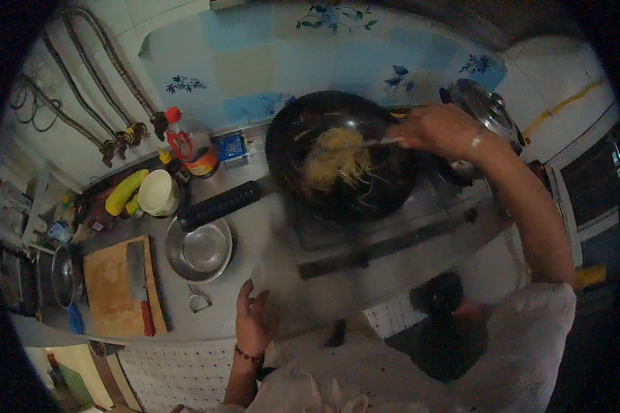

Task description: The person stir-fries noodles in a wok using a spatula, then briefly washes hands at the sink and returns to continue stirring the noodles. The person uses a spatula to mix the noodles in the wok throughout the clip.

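Note:
A dark wok [289, 118] sits on the gas stove [320, 237], its black ribbed handle [219, 205] pointing left. Pale yellow shredded food [341, 157] lies heaped in the wok. My right hand [439, 129] reaches over the wok's right rim and grips a thin cooking utensil [380, 141]. The utensil's far end reaches to the food; its shape is blurred there. Low in front of the counter hangs my left hand [254, 322], fingers apart, with nothing visible in it. A steel bowl [199, 250] and a vegetable peeler [200, 301] lie nearest to it.
A cleaver [137, 271] with a red handle rests on a wooden cutting board [106, 289] at left. A pale bowl [157, 193], a yellow-green vegetable [125, 192] and a red-capped bottle [201, 160] stand behind. A lidded metal pot [480, 106] is right of the wok.

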A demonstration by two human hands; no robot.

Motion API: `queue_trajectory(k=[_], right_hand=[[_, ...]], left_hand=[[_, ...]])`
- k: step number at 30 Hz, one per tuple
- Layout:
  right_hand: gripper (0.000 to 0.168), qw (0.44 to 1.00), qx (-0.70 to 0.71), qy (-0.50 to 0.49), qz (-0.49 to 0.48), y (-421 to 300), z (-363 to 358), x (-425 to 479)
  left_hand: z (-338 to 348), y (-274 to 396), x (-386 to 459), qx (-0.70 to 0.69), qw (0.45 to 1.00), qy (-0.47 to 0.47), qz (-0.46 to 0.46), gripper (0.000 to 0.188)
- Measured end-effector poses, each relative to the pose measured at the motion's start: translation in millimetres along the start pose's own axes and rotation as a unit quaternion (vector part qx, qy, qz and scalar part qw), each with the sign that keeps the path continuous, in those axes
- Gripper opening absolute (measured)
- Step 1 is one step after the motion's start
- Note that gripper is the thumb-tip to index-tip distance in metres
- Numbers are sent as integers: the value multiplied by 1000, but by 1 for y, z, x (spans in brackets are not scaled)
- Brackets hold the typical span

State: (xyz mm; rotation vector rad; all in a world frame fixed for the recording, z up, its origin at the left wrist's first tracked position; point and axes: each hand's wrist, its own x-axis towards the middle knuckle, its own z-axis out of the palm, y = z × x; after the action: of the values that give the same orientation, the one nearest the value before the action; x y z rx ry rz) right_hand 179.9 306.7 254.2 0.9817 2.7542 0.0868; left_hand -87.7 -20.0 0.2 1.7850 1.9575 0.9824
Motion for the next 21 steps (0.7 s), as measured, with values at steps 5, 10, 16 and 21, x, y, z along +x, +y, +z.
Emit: queue_trajectory(k=[5, 10, 16, 21], right_hand=[[32, 989, -146, 32, 4, 9, -31, -82], [36, 974, -203, -27, 101, 19, -57, -129], [32, 989, -110, -8, 94, 13, 23, -90], [35, 992, -82, 38, 87, -15, 19, -54]], left_hand=[[-1, 6, 5, -30, 999, -29, -35, 41], [-1, 7, 7, -27, 999, -27, -21, 41], [7, 1, 8, -26, 999, -26, 6, 40], [0, 8, 11, -43, 997, -49, -41, 41]])
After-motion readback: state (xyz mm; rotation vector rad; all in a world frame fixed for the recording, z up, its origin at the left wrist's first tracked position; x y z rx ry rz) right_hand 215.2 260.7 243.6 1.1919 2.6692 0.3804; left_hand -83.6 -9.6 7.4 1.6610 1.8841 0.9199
